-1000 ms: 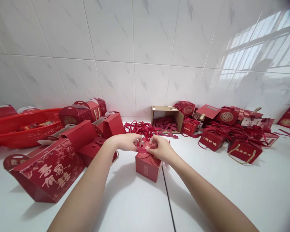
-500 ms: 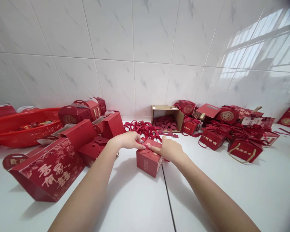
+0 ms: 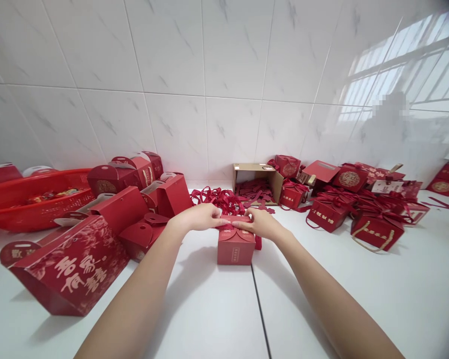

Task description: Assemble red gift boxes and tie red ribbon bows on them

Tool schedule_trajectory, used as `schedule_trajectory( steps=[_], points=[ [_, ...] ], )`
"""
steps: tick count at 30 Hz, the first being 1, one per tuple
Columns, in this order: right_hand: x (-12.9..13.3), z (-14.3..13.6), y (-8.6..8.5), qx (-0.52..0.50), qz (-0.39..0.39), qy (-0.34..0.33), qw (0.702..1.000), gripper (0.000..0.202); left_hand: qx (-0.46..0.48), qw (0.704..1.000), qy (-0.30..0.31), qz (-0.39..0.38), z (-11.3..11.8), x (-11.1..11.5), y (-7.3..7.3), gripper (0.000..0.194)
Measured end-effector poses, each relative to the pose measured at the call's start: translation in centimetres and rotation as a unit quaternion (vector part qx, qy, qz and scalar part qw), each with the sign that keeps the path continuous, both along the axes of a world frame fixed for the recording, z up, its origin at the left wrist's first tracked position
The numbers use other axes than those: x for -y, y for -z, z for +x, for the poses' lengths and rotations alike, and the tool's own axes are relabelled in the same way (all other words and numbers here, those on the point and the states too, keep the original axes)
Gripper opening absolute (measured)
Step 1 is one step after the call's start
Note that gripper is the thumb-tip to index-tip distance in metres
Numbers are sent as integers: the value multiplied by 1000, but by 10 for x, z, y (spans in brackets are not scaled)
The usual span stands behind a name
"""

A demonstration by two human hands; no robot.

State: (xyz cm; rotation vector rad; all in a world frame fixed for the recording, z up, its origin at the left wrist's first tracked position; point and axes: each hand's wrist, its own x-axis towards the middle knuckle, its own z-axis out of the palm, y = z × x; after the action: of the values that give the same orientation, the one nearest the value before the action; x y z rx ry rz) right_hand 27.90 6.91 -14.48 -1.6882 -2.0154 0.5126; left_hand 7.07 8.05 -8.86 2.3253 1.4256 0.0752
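A small red gift box (image 3: 236, 252) stands upright on the white table, with its curved top flaps folded over one another. My left hand (image 3: 201, 217) grips its left side, thumb laid on the top flaps and the other fingers mostly hidden behind. From the right, my right hand (image 3: 265, 224) holds the same box, thumb and fingertips near the middle of the lid. A bit of red ribbon (image 3: 258, 243) shows at the box's right side. Just behind lies a tangled heap of red ribbons (image 3: 220, 199).
At the left are several open red boxes (image 3: 78, 264) and a red plastic basket (image 3: 37, 209) with wrapped sweets. A cardboard box (image 3: 277, 187) of dark red cut-outs lies on its side by the tiled wall. Ribbon-tied boxes (image 3: 377, 232) crowd the right.
The box has turned so its front squarely faces me. My right hand has gone from a pointing finger pressing the lid to holding the right side.
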Motion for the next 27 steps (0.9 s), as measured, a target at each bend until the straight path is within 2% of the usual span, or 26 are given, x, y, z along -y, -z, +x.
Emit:
schedule_trajectory(
  steps=[7, 11, 16, 20, 23, 27],
  points=[
    [-1, 4, -2, -59, -20, 1, 998, 56, 18, 999, -31, -1, -5, -6, 3, 45],
    [2, 18, -15, -49, -29, -3, 998, 48, 27, 999, -39, -16, -7, -6, 2, 43],
    [6, 39, -31, -7, -72, -11, 997, 64, 47, 996, -68, -17, -13, -7, 0, 40],
    [11, 56, -40, 15, -110, -17, 994, 65, 77, 993, -86, -19, -16, -7, -1, 43],
    [17, 68, -48, 18, -106, -33, 994, 55, 114, 989, -94, -25, -18, -4, -6, 48],
    [26, 83, -56, -9, -49, -67, 997, 22, 205, 974, -91, -23, -22, 2, -18, 53]
  ],
)
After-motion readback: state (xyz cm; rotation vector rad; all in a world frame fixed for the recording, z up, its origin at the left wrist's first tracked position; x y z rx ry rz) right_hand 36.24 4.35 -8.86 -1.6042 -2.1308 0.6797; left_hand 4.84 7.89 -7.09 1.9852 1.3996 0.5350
